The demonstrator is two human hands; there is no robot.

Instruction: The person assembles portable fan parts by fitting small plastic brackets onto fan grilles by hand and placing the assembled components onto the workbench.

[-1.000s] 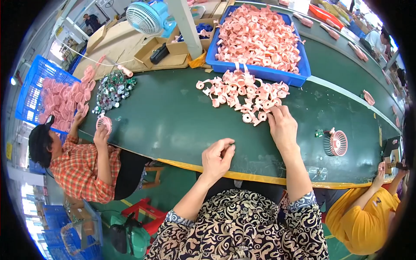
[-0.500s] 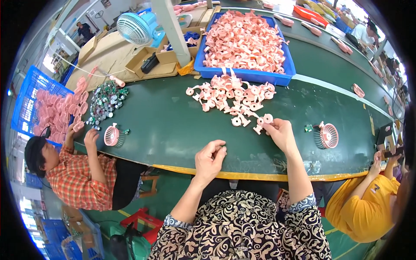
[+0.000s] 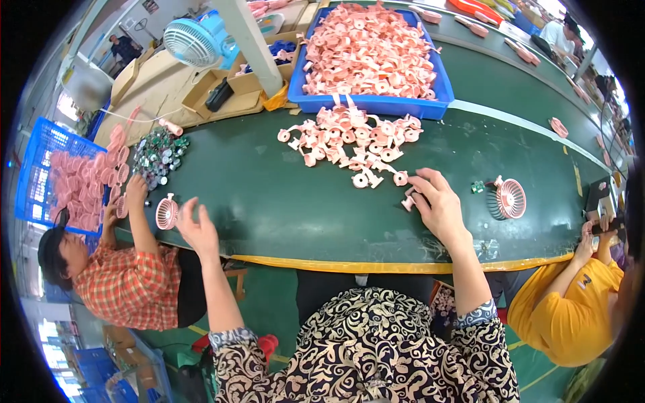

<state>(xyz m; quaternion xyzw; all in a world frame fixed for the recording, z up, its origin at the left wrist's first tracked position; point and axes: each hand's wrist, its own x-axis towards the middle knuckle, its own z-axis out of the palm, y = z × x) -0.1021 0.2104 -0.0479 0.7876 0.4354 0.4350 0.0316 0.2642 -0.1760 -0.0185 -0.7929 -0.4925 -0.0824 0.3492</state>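
Note:
My left hand point(image 3: 199, 230) reaches out at the left with its fingers apart and nothing in them. Just beyond its fingertips, a round pink slatted fan cage point(image 3: 167, 212) sits on the green table. Low over the table, my right hand point(image 3: 440, 207) pinches a small pink plastic part point(image 3: 408, 201), mostly covered by the fingers. Close by its fingertips lies another pink part with a ring-shaped end point(image 3: 401, 178), at the edge of a loose pile of similar pink parts point(image 3: 363, 138).
A blue tray point(image 3: 368, 105) heaped with pink parts stands behind the pile. At the right are another pink fan cage point(image 3: 511, 199) and a small green circuit board point(image 3: 478, 187). Circuit boards point(image 3: 158, 158) are heaped at the left. Co-workers sit on both sides.
My left hand has swung left from the middle front toward the fan cage, its fingers opening. My right hand has drawn a pink part slightly away from the pile. The whole view has shifted a little.

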